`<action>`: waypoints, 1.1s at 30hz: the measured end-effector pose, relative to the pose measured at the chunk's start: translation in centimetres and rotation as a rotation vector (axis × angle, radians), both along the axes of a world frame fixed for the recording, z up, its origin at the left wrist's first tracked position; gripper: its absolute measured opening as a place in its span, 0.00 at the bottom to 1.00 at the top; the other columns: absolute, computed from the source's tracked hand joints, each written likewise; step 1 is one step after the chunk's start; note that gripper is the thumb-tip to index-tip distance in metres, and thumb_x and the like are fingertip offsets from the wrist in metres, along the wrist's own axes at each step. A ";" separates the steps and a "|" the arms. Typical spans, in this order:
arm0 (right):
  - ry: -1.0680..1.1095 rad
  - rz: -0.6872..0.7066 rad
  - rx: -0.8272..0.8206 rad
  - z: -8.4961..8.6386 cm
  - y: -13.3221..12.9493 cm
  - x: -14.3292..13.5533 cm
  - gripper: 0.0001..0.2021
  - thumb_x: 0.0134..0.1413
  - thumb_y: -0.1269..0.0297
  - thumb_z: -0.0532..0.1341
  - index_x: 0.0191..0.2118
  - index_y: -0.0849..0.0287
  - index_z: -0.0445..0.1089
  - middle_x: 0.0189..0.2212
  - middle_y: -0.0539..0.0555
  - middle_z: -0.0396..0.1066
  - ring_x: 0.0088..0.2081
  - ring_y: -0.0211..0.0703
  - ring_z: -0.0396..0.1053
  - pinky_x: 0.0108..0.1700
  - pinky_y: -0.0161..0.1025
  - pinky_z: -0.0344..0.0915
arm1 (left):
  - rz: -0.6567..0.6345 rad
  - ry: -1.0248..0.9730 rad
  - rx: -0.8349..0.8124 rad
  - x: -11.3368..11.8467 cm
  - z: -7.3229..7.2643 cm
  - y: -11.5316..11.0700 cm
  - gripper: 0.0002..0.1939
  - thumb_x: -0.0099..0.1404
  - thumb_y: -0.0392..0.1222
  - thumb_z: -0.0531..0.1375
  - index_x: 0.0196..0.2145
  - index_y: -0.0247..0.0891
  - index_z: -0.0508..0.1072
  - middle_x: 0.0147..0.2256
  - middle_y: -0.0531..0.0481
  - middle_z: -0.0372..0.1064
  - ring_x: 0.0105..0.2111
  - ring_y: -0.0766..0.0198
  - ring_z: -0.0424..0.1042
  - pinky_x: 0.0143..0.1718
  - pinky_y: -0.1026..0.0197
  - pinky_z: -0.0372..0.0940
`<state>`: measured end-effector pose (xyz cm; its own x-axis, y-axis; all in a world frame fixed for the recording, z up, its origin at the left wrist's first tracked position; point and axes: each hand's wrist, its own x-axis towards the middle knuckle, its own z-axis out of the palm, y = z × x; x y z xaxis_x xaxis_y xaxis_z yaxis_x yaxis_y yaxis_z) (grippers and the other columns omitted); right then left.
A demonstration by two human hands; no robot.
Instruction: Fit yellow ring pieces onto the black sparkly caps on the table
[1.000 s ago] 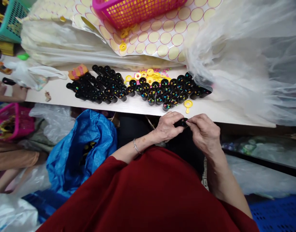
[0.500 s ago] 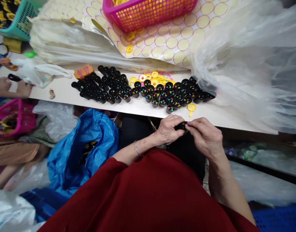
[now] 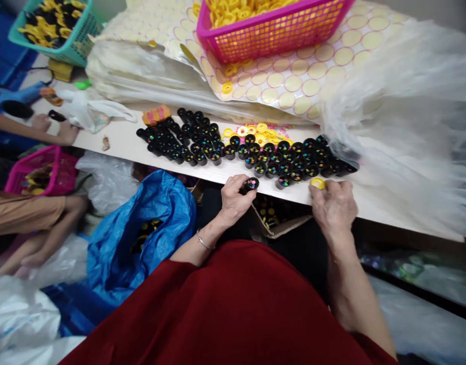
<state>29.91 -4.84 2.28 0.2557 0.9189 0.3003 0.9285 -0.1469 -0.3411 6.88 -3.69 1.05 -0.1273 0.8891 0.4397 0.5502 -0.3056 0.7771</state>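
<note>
Near the table's front edge, my left hand (image 3: 235, 200) is wrapped round a black cup (image 3: 251, 184) with small coloured pieces inside its open top. Farther right, my right hand (image 3: 334, 203) has its fingers closed on a yellow ring (image 3: 317, 183) at the table edge; its fingers partly hide the ring. Several black cups (image 3: 273, 170) with coloured bits stand in a group just beyond my hands, and more black cups (image 3: 187, 134) are crowded to the left. Yellow rings (image 3: 261, 138) and tiny pink pieces lie behind the cups.
A pink basket (image 3: 271, 38) of yellow parts sits on circle-printed sheets. Clear plastic (image 3: 400, 96) covers the right side. Below the table are a blue bag (image 3: 119, 223) and a cardboard box (image 3: 282, 230). Another person's hands (image 3: 68, 133) are at the far left.
My hands have moved apart. My left hand and the black cup have moved left, and my right hand has moved onto the yellow ring. The view has shifted, showing more of the baskets and box.
</note>
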 end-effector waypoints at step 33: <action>0.437 0.613 -0.031 3.4 -0.4 -11.9 0.11 0.53 0.58 0.59 0.41 0.55 0.69 0.33 0.54 0.71 0.24 0.37 0.63 0.28 0.37 0.63 | -0.176 -0.913 -0.671 -2.7 4.9 0.2 0.16 0.44 0.48 0.69 0.26 0.31 0.76 0.17 0.56 0.65 0.17 0.77 0.58 0.19 0.69 0.56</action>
